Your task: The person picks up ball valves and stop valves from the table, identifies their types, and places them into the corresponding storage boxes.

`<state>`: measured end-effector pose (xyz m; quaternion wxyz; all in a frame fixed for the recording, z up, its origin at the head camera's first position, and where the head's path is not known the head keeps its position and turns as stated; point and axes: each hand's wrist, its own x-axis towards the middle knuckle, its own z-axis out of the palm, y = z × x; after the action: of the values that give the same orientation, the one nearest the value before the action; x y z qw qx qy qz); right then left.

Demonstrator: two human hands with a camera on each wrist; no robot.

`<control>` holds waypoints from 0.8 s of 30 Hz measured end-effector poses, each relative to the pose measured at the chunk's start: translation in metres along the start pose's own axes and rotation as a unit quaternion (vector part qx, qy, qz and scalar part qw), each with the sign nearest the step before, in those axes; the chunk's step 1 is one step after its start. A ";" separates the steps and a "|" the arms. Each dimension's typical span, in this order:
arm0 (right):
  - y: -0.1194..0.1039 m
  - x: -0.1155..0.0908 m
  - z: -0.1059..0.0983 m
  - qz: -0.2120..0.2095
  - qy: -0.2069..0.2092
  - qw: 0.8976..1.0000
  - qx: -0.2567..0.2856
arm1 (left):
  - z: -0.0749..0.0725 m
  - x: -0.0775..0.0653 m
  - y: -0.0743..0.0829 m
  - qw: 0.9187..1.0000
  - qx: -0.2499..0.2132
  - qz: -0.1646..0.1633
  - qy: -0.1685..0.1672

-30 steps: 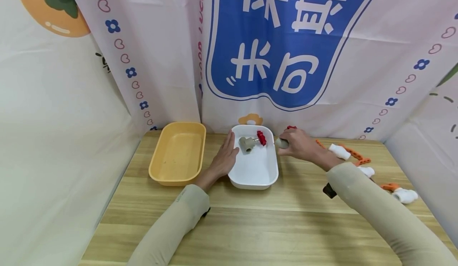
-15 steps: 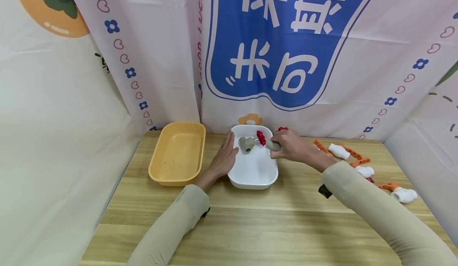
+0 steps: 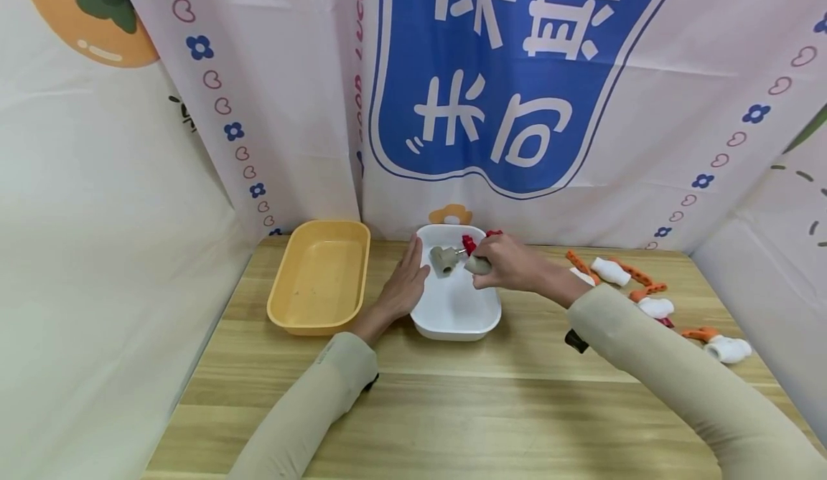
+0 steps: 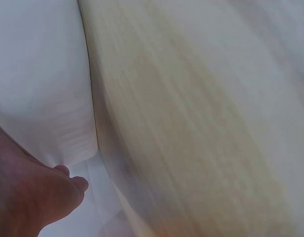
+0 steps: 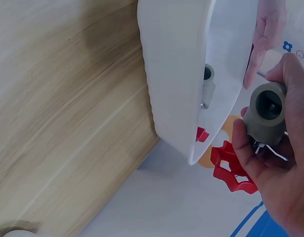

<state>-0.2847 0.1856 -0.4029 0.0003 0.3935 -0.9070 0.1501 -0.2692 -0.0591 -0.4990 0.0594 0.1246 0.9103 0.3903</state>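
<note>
My right hand [image 3: 512, 263] grips a grey valve [image 5: 266, 111] with a red handwheel [image 5: 232, 168], held over the right side of the white tray [image 3: 455, 315]. Its open pipe end faces the right wrist camera. A second grey valve [image 3: 444, 259], also with a red wheel, lies inside the tray towards the back. Against the tray's left rim rests my left hand [image 3: 405, 283], its fingers extended along the edge. The left wrist view shows part of that hand [image 4: 38, 197] beside the white tray wall [image 4: 43, 89].
A yellow tray [image 3: 316, 279] stands left of the white one. White valves with orange handles [image 3: 726, 349] lie scattered on the right of the wooden table [image 3: 439, 408], several in all. A printed cloth [image 3: 310, 107] hangs behind the table.
My right hand has carried the grey valve leftward, from beside the white tray's right rim to over its inside. The left hand stays at the left rim.
</note>
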 end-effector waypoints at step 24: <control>-0.014 0.021 0.028 -0.055 -0.096 0.994 0.017 | -0.003 -0.003 0.001 1.000 0.009 0.016 0.003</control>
<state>-0.2855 0.1538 -0.4231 -0.0853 0.4552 -0.8771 0.1272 -0.2666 -0.0613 -0.4961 0.0496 0.1385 0.9119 0.3830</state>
